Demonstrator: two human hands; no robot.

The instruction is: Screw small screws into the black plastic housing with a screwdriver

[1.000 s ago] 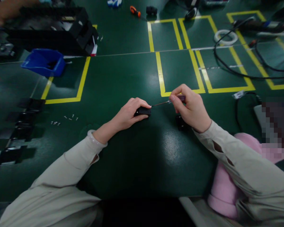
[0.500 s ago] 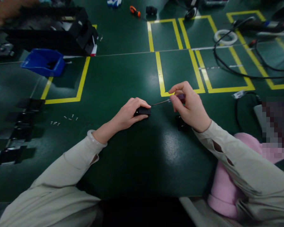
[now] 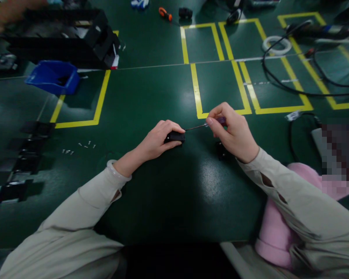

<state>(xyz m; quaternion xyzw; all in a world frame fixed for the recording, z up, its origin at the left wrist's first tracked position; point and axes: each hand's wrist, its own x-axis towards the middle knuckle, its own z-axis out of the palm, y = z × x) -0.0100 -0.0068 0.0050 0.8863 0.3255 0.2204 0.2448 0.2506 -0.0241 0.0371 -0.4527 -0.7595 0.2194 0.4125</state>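
Low over the green table, my left hand (image 3: 159, 141) is closed around a small black block-shaped part (image 3: 177, 137), thumb on the near side and fingers on the far side. My right hand (image 3: 232, 130) pinches the dark purple handle of a screwdriver (image 3: 196, 127). Its thin shaft points left, and the tip meets the right end of the black part by my left fingertips. Whether a screw sits at the tip cannot be made out. Beneath my right hand lies a second small black part (image 3: 221, 150), partly covered by it.
Several loose screws (image 3: 68, 151) lie left of my left forearm. Beyond them are a blue bin (image 3: 54, 75) and a black crate (image 3: 61, 46), with another person's arm (image 3: 8, 15) behind. Black parts (image 3: 26, 161) line the left side. A black cable (image 3: 267, 71) and white tape ring (image 3: 277, 45) lie right.
My right thumb and fingers have shifted slightly on the screwdriver handle, with the index finger now curled closer to it. My left hand and the black part have stayed put.
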